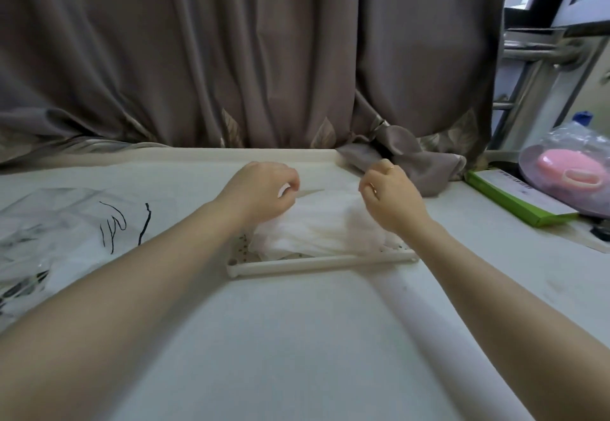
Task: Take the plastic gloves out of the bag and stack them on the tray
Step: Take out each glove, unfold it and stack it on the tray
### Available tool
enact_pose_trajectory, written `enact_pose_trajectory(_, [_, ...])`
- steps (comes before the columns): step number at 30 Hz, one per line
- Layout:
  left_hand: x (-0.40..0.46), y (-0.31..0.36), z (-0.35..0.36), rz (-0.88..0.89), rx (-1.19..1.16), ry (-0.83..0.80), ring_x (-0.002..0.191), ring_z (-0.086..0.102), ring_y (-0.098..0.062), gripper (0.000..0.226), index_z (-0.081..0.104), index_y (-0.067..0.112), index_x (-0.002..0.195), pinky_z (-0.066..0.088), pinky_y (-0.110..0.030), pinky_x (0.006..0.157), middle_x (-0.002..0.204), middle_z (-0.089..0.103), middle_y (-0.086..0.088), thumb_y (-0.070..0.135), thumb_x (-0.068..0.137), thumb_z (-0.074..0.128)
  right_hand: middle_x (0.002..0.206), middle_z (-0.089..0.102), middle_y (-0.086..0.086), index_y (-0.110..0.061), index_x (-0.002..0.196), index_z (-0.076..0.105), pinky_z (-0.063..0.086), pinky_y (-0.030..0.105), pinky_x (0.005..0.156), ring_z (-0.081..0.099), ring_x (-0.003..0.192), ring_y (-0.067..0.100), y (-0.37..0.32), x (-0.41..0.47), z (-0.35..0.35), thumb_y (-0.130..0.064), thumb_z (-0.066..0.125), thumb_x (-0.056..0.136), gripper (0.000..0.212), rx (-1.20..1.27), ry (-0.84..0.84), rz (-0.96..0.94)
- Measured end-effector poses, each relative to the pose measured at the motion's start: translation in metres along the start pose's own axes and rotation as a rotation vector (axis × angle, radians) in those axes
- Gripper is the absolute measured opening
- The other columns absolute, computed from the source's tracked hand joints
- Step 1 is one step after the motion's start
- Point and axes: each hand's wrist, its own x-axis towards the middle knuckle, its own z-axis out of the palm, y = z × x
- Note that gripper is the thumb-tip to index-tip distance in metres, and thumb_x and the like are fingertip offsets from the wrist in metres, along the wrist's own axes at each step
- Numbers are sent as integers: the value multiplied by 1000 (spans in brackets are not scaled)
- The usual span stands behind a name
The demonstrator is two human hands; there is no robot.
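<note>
A white tray (321,260) with a speckled bottom lies on the table in front of me. A pile of thin translucent plastic gloves (325,224) covers most of it. My left hand (264,189) hovers over the pile's far left part and pinches the edge of a glove between curled fingers. My right hand (391,196), wearing a ring, pinches the same sheet at the far right. The clear plastic bag (62,229) with black printed lines lies flat on the table at the left, apart from both hands.
Grey curtains (251,57) hang behind the table and a bunched end (409,159) rests on its back right corner. At the right lie a green box (515,196) and a bagged pink item (571,169). A white roll (439,331) lies diagonally under my right forearm.
</note>
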Motion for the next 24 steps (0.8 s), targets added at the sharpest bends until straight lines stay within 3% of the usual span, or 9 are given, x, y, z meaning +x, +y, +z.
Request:
enact_pose_trajectory(2, [9, 20, 10, 37, 112, -111, 106, 57, -23, 35, 63, 16, 110, 39, -32, 92, 112, 66, -1, 34, 87, 43, 127, 52, 14, -8, 113, 61, 31, 36, 99, 45, 121, 33, -20, 0, 14, -39, 46, 88, 43, -24, -76, -122])
enact_pose_trajectory(4, [10, 31, 28, 36, 246, -275, 114, 53, -23, 46, 55, 16, 121, 33, -32, 97, 123, 60, -3, 46, 90, 39, 151, 29, 7, -15, 139, 39, 12, 39, 113, 20, 142, 24, -30, -4, 31, -53, 46, 87, 65, -129, -382, -165])
enact_pose_trajectory(6, [2, 23, 41, -24, 325, -402, 120, 47, -22, 64, 49, 13, 126, 28, -35, 102, 131, 53, -5, 61, 86, 38, 158, 11, -3, -19, 148, 19, -1, 44, 117, 2, 146, 18, -25, -10, 40, -63, 52, 82, 86, -183, -571, -85])
enact_pose_trajectory(9, [-18, -6, 50, -212, 249, -480, 136, 30, -23, 93, 30, 6, 139, 28, -36, 108, 148, 32, -8, 72, 76, 50, 159, 3, -3, -15, 150, 10, -2, 48, 117, -2, 146, 22, -4, -14, 39, -77, 55, 67, 113, -183, -617, 64])
enact_pose_trajectory(11, [-28, -14, 51, -294, 177, -514, 144, 13, -20, 105, 14, 7, 146, 26, -38, 113, 156, 14, -6, 74, 73, 51, 158, 7, -1, -13, 147, 14, 6, 46, 117, 2, 145, 24, 8, -16, 35, -81, 58, 59, 119, -173, -600, 161])
enact_pose_trajectory(15, [-33, -11, 49, -380, 81, -535, 145, 2, -19, 107, 2, 7, 149, 21, -38, 114, 158, 1, -5, 71, 77, 49, 157, 8, 6, -8, 142, 22, 13, 39, 117, 2, 146, 20, 18, -22, 30, -80, 62, 55, 120, -128, -590, 267])
enact_pose_trajectory(19, [-41, -3, 27, -344, 2, -411, 136, 30, -22, 74, 28, 10, 143, 33, -38, 106, 150, 30, -5, 59, 89, 43, 158, -12, 3, -13, 150, 6, -6, 46, 117, -14, 145, 20, -6, -27, 22, -82, 49, 66, 117, -131, -487, 259])
enact_pose_trajectory(22, [-62, -1, -3, -283, -15, -198, 130, 37, -22, 45, 45, 16, 135, 34, -35, 104, 142, 42, -4, 36, 95, 45, 159, -1, 4, -17, 148, 22, -6, 42, 117, -8, 146, 21, -47, -28, 16, -83, 34, 68, 104, -41, -271, 95])
enact_pose_trajectory(24, [-86, -11, -18, -278, 79, -63, 130, 34, -24, 34, 54, 16, 127, 31, -35, 104, 140, 43, -4, 24, 94, 49, 157, 14, 8, -17, 138, 41, 5, 39, 117, 3, 145, 23, -79, -28, 13, -66, 49, 82, 75, 66, -217, -29])
